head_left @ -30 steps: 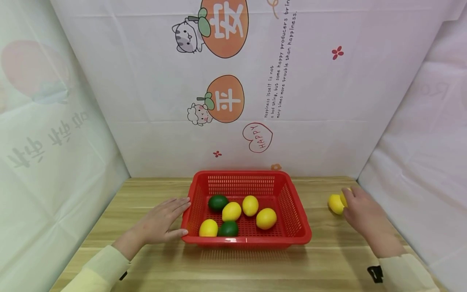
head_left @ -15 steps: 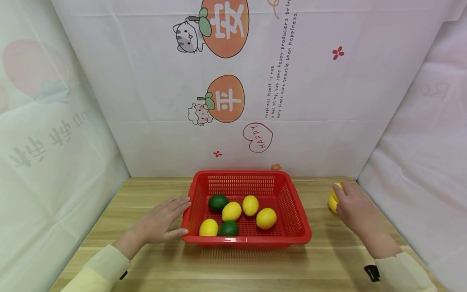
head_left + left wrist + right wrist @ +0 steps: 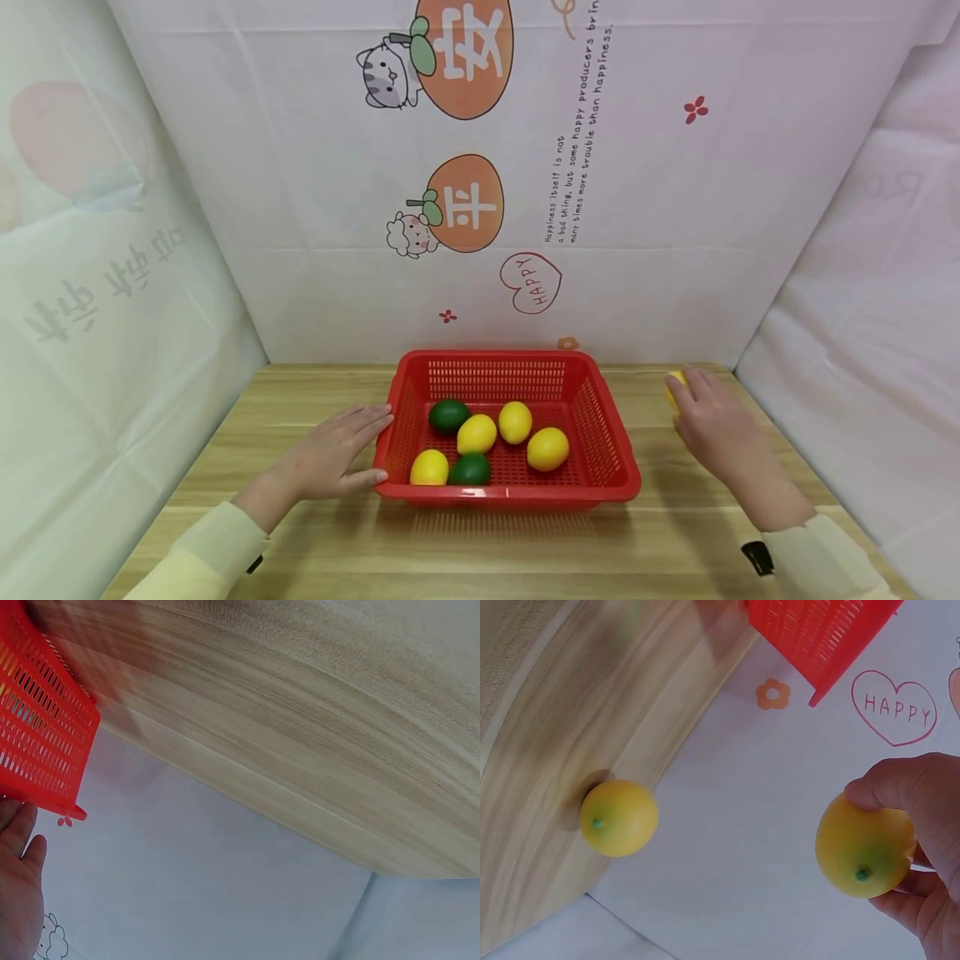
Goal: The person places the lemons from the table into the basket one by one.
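My right hand (image 3: 723, 429) holds a yellow lemon (image 3: 864, 844) between thumb and fingers, raised above the table to the right of the basket. In the right wrist view a second lemon (image 3: 620, 817) rests on the wood; the head view has it mostly hidden behind the hand. My left hand (image 3: 330, 454) lies with fairly straight fingers against the left rim of the red plastic basket (image 3: 510, 494). Inside the basket are several yellow lemons, among them one at the right (image 3: 547, 449), and two dark green lemon-shaped fruits, one at the back (image 3: 449, 416) and one at the front (image 3: 470, 470).
The basket stands mid-table on a wood-grain tabletop (image 3: 315, 550). A white printed cloth (image 3: 637, 275) hangs behind the table, and white sheets enclose the left and right sides. The basket's right wall lies between the held lemon and the fruit inside.
My right hand has lifted the lemon and moved left with it, away from the right side and over the other lemon. The left hand and basket have stayed in place.
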Demonstrator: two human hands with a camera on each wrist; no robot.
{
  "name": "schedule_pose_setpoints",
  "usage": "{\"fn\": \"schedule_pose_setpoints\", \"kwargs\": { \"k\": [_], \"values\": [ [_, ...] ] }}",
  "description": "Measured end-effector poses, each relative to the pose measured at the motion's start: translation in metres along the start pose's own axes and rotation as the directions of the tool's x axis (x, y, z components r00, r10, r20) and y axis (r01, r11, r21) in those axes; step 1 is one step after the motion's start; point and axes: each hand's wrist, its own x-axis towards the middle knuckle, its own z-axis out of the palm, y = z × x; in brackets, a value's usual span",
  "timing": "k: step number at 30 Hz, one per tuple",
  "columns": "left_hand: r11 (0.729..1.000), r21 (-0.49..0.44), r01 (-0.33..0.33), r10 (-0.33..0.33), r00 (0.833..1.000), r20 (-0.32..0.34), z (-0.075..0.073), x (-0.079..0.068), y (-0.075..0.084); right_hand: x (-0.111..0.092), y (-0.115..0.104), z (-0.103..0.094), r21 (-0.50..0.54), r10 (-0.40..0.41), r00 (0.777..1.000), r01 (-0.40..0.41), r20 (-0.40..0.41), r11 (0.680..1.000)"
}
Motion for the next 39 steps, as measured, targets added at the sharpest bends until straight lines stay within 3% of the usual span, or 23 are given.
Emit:
{"fn": "schedule_pose_setpoints", "kwargs": {
  "k": [26, 39],
  "values": [
    [1.000, -0.006, 0.022, -0.022, 0.999, 0.035, -0.002, 0.000, 0.001, 0.028, -0.024, -0.001, 0.033, -0.085, 0.996, 0.085, -0.018, 0.996],
    [1.000, 0.003, 0.005, -0.005, 1.000, -0.006, -0.002, -0.001, 0.002, 0.040, -0.041, 0.004, 0.019, -0.088, 0.996, 0.088, 0.026, 0.996]
  ]
}}
